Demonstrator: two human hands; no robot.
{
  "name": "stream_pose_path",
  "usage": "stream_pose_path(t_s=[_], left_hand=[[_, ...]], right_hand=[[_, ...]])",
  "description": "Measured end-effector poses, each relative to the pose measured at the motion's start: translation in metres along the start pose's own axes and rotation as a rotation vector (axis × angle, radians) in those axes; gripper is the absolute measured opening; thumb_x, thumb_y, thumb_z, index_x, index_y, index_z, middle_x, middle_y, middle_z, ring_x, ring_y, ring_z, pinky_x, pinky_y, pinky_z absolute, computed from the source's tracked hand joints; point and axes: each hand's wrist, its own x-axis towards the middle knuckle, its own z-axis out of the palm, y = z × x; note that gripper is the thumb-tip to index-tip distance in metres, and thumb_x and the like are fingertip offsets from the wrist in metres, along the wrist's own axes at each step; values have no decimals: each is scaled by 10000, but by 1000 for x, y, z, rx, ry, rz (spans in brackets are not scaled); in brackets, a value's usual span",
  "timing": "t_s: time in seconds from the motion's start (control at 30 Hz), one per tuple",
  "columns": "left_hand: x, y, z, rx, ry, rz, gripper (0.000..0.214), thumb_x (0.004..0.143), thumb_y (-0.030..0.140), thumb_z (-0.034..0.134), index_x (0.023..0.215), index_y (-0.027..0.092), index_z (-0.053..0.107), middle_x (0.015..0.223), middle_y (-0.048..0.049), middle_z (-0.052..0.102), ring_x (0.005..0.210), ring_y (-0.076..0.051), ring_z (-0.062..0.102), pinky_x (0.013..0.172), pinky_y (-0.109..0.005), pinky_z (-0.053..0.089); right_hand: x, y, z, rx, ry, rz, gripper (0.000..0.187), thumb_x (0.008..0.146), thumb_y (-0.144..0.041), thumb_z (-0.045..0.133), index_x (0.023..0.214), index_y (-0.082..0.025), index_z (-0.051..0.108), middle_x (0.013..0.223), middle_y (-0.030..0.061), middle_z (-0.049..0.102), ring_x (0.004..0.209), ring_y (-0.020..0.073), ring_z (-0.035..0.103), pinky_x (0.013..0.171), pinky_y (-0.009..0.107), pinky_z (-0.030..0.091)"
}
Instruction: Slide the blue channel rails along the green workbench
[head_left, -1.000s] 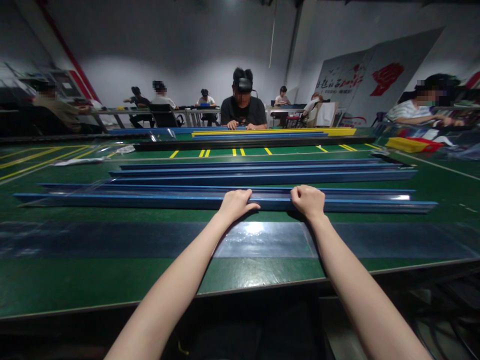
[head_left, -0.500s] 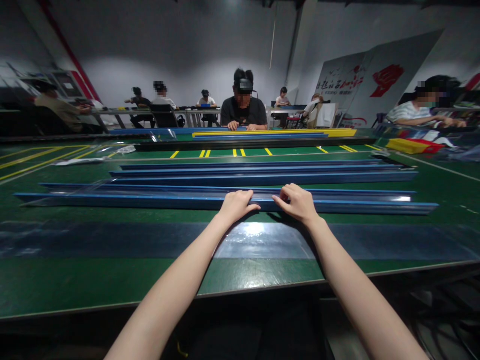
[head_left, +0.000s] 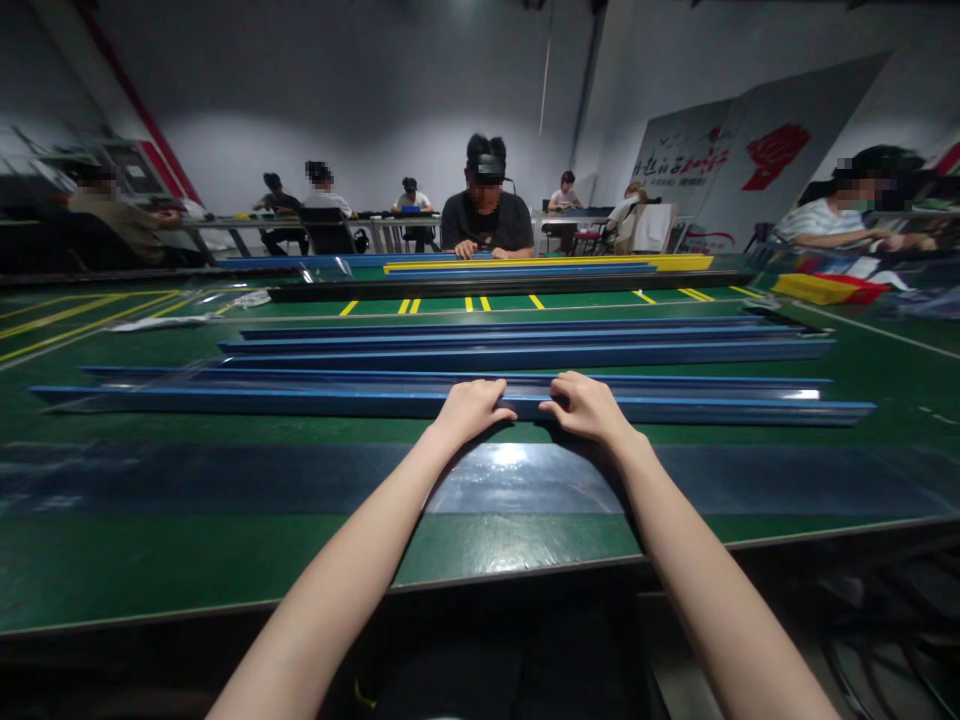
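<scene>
A long blue rail (head_left: 300, 403) lies across the green table (head_left: 187, 560), nearest of several blue rails. My left hand (head_left: 471, 408) is curled over the rail's near edge at the middle, fingers closed on it. My right hand (head_left: 585, 406) rests on the same rail just to the right, fingers bent down onto it and thumb reaching left. A clear plastic strip (head_left: 525, 478) lies flat on the table in front of the rail, under my forearms.
More blue rails (head_left: 525, 345) lie parallel farther back. Beyond them are a black rail and yellow and blue rails (head_left: 547, 265) in front of a seated person (head_left: 486, 212). Other people sit at tables behind and at the right. The table's front edge runs below my arms.
My right hand has slid left along the blue rail, closer to my left hand, and its grip has loosened from a fist to bent fingers. My left hand has stayed put.
</scene>
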Motion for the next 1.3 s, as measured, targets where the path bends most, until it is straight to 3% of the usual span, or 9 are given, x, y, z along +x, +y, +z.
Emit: stream_pose_path(t_s=[0.2, 0.37, 0.57, 0.8, 1.0, 1.3], left_hand=[[-1, -3, -2, 13, 7, 29, 307, 751, 471, 594, 880, 199, 532, 903, -38, 657, 858, -199, 602, 676, -256, 413], [-1, -5, -3, 13, 9, 45, 318, 756, 456, 598, 936, 202, 533, 936, -33, 655, 886, -195, 599, 709, -260, 415], [-1, -5, -2, 51, 21, 40, 307, 767, 474, 575, 869, 186, 542, 910, -41, 654, 876, -197, 593, 717, -276, 410], [-1, -5, 3, 44, 49, 33, 322, 768, 496, 561, 851, 185, 537, 906, -44, 645, 880, -194, 578, 723, -275, 400], [-1, -4, 3, 45, 47, 34, 326, 772, 491, 560, 868, 180, 540, 919, -48, 643, 886, -198, 574, 731, -280, 401], [-1, -3, 2, 37, 47, 32, 315, 772, 471, 569, 880, 176, 550, 917, -58, 640, 894, -204, 572, 744, -289, 403]], right_hand=[[-2, 4, -7, -14, -19, 47, 220, 767, -379, 491, 672, -189, 547, 752, 36, 578, 716, 147, 493, 588, 244, 285], [-14, 22, -15, -57, -15, 128, 222, 754, -388, 497, 669, -192, 559, 765, 38, 601, 715, 155, 514, 576, 244, 285], [-23, 38, -20, -62, 23, 182, 258, 728, -421, 504, 612, -193, 539, 726, 32, 600, 684, 156, 516, 556, 244, 289], [-23, 39, -17, 26, 43, 133, 325, 755, -475, 452, 612, -195, 536, 704, 32, 589, 672, 153, 507, 572, 241, 305], [-20, 30, -16, -48, -11, 116, 376, 790, -515, 410, 638, -195, 535, 733, 32, 593, 697, 156, 514, 572, 243, 298], [-6, 2, 4, -126, 2, -78, 364, 820, -506, 416, 725, -184, 556, 812, 67, 597, 769, 171, 521, 624, 257, 316]])
